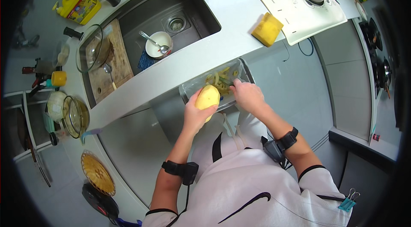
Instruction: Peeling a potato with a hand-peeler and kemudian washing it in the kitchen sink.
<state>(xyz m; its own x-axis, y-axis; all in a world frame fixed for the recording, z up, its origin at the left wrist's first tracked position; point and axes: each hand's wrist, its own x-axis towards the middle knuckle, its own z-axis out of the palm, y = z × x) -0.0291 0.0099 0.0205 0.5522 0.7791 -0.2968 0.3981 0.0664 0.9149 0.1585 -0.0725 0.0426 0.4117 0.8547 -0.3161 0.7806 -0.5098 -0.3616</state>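
A peeled yellow potato (208, 97) is gripped in my left hand (194, 113), with the thumb across its near end. My right hand (249, 96) is just right of the potato, fingers curled around a small tool, apparently a peeler (228, 83); most of it is hidden by the fingers. Both hands are over a waste bin (246, 67) lined with a clear plastic bag. Inside the bin, below the hands, lie strips of peel (221, 77).
The counter edge (167, 93) runs just beyond the bin. A sink (192, 5) holds a bowl (157, 42) with a spoon and a wooden cutting board (112, 57). A yellow sponge (267, 30) sits at the counter's edge. A glass lid (90, 49) leans over the sink's left end.
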